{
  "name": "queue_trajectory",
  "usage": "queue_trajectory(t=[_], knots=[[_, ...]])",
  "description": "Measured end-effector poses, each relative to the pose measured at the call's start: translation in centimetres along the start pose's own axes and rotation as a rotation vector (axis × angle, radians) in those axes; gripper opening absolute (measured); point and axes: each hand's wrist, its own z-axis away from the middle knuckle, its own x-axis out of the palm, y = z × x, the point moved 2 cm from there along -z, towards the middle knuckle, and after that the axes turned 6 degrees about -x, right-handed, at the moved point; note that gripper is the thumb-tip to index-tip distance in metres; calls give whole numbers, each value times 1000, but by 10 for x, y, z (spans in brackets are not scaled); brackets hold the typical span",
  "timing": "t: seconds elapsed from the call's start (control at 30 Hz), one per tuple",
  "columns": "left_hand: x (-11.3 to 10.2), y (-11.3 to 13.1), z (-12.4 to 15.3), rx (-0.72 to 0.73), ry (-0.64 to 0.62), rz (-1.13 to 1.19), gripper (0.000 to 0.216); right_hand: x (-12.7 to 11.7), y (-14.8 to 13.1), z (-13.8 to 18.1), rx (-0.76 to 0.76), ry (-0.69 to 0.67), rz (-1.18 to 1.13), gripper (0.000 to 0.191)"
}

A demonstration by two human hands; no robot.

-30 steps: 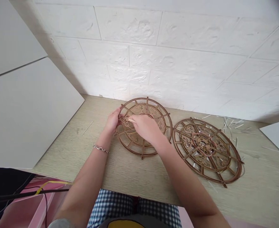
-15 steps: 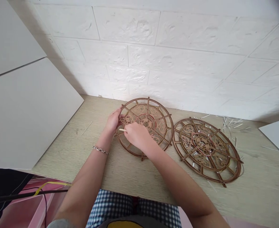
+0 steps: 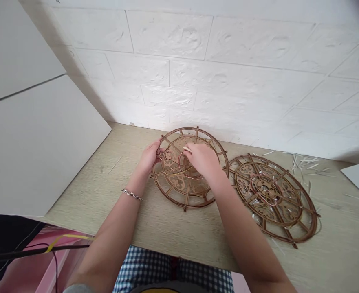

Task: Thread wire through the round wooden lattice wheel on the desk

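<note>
A brown openwork wheel (image 3: pixel 180 184) with spokes and scroll patterns is held tilted on the table, a thin copper-coloured wire ring (image 3: pixel 179 163) around its middle. My left hand (image 3: pixel 149 158) grips its left rim, with the fingers partly behind it. Over the upper middle of the wheel, my right hand (image 3: pixel 205 160) is closed on a short pale stick (image 3: pixel 186 149), whose end sticks out to the left. That hand covers part of the wheel's centre and right side.
A second brown wheel (image 3: pixel 285 219) lies to the right, close to the first. Thin white strips (image 3: pixel 309 162) are scattered behind it, and a single strip (image 3: pixel 115 165) lies at left. A white brick-patterned wall (image 3: pixel 185 36) stands behind the table (image 3: pixel 84 195); a white panel (image 3: pixel 45 150) borders the left.
My right hand has moved from the wheel's left part to the right and slightly up, stick still in it. The wheel is turned a little, and my left hand keeps its rim.
</note>
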Motion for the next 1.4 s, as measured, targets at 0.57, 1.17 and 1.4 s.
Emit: queue_trajectory(t=[0.57,1.17,1.4], knots=[[-1,-1,-2,2,6,14,43,-5,40,-2,95,24,-134,19],[-1,-2,-2,64,-17,16,47,2,34,-4,144,-13,-106,23],[-6,-1,-5,67,0,43,51,-5,52,-2,171,33,-324,15]])
